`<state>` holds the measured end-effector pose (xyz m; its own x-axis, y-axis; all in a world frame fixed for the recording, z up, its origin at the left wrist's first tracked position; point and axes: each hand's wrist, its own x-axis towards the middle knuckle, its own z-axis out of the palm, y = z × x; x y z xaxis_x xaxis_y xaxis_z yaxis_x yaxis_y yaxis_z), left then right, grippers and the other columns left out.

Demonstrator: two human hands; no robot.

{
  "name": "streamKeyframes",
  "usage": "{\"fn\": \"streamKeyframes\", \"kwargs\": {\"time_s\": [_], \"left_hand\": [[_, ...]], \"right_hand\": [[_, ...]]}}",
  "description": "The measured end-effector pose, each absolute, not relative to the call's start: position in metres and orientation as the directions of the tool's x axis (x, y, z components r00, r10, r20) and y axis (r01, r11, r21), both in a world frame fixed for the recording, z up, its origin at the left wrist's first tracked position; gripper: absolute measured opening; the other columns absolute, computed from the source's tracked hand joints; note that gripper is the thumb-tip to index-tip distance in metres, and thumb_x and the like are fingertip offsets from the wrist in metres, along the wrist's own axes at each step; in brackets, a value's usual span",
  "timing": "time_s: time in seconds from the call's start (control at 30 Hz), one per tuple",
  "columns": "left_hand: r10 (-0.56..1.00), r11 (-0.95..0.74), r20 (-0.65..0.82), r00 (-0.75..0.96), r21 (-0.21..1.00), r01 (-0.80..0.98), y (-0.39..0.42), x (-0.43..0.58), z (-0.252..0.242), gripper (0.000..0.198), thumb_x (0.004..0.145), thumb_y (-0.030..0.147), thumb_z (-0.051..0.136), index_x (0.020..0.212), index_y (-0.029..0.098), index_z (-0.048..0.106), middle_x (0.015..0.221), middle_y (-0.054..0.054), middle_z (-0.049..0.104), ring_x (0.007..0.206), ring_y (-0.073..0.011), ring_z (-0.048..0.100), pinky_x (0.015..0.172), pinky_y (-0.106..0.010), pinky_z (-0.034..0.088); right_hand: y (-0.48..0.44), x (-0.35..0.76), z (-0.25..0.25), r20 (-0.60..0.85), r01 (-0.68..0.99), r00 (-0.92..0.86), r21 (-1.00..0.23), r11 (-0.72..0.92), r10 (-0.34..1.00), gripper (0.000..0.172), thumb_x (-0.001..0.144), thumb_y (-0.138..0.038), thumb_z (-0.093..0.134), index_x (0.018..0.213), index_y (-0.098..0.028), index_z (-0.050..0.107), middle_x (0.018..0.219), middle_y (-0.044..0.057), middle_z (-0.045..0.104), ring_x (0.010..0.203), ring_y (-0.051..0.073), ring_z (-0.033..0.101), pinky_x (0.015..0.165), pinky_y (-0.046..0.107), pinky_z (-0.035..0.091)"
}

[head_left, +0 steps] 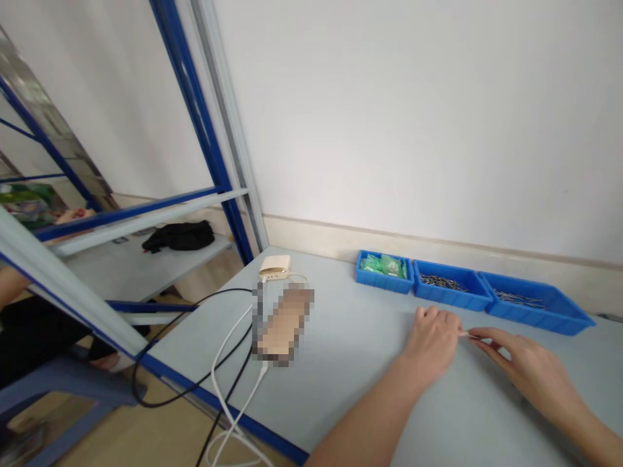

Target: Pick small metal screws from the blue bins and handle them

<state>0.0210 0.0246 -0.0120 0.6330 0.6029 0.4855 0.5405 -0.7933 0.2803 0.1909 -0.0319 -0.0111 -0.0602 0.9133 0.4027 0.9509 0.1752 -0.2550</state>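
Two hands [435,337] [530,366] hold a small pale piece [466,335].

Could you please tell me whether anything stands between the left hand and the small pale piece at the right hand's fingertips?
Nothing visible does: the small pale piece shows directly between the left hand and the right hand. The middle blue bin stands beyond the hands, nearer the wall.
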Motion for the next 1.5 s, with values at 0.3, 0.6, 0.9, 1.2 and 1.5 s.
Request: {"fn": "streamKeyframes", "kwargs": {"time_s": [0.3, 0.6, 0.9, 1.2, 1.5], "left_hand": [[0.609, -0.791, 0.493, 0.621, 0.314, 0.525, 0.027, 0.02, -0.01, 0.024, 0.092, 0.033, 0.036, 0.091, 0.017, 0.053, 0.088, -0.003, 0.064, 0.088, -0.0176, 0.055, 0.081, -0.035, 0.033], [0.62, -0.776, 0.46, 0.636, 0.481, 0.408, 0.026, 0.012, -0.001, 0.023, 0.092, 0.028, 0.035, 0.088, 0.019, 0.056, 0.081, -0.001, 0.065, 0.079, -0.0149, 0.058, 0.077, -0.029, 0.037], [0.705, -0.623, 0.351, 0.616, 0.721, 0.303, 0.03, 0.013, -0.002, 0.037, 0.091, 0.037, 0.032, 0.066, 0.018, 0.052, 0.056, 0.002, 0.057, 0.054, -0.0108, 0.052, 0.059, -0.021, 0.038], [0.677, -0.691, 0.392, 0.623, 0.63, 0.355, 0.029, 0.009, 0.003, 0.028, 0.09, 0.031, 0.037, 0.074, 0.019, 0.056, 0.068, 0.001, 0.062, 0.063, -0.0118, 0.055, 0.065, -0.022, 0.039], [0.725, -0.65, 0.405, 0.556, 0.67, 0.359, 0.035, 0.01, -0.002, 0.057, 0.091, 0.047, 0.025, 0.05, 0.018, 0.052, 0.051, 0.001, 0.056, 0.055, -0.0119, 0.055, 0.064, -0.022, 0.039]], "right_hand": [[-0.028, 0.187, -0.006, 0.225, 0.876, 0.009, -0.473, 0.101, 0.974, 0.049, 0.084, -0.059, 0.03, 0.084, -0.024, 0.063, 0.063, 0.005, 0.063, 0.06, 0.022, 0.06, 0.058, 0.031, 0.043], [-0.024, 0.179, 0.003, 0.08, 0.615, -0.205, -0.765, 0.193, 0.975, 0.044, 0.088, -0.049, 0.032, 0.069, -0.017, 0.055, 0.066, 0.003, 0.058, 0.055, 0.015, 0.052, 0.062, 0.028, 0.042], [-0.022, 0.179, 0.006, 0.222, 0.655, -0.133, -0.712, 0.254, 0.966, 0.023, 0.084, -0.039, 0.05, 0.083, -0.018, 0.061, 0.069, 0.001, 0.062, 0.057, 0.014, 0.053, 0.058, 0.025, 0.04], [-0.019, 0.182, 0.003, 0.23, 0.558, -0.19, -0.775, 0.298, 0.954, 0.028, 0.086, -0.04, 0.047, 0.083, -0.016, 0.062, 0.074, 0.002, 0.063, 0.056, 0.013, 0.054, 0.06, 0.025, 0.042], [-0.018, 0.19, 0.015, 0.286, 0.619, -0.095, -0.734, 0.282, 0.954, 0.031, 0.087, -0.039, 0.045, 0.073, -0.017, 0.061, 0.069, 0.001, 0.063, 0.057, 0.013, 0.054, 0.061, 0.024, 0.04]]}}
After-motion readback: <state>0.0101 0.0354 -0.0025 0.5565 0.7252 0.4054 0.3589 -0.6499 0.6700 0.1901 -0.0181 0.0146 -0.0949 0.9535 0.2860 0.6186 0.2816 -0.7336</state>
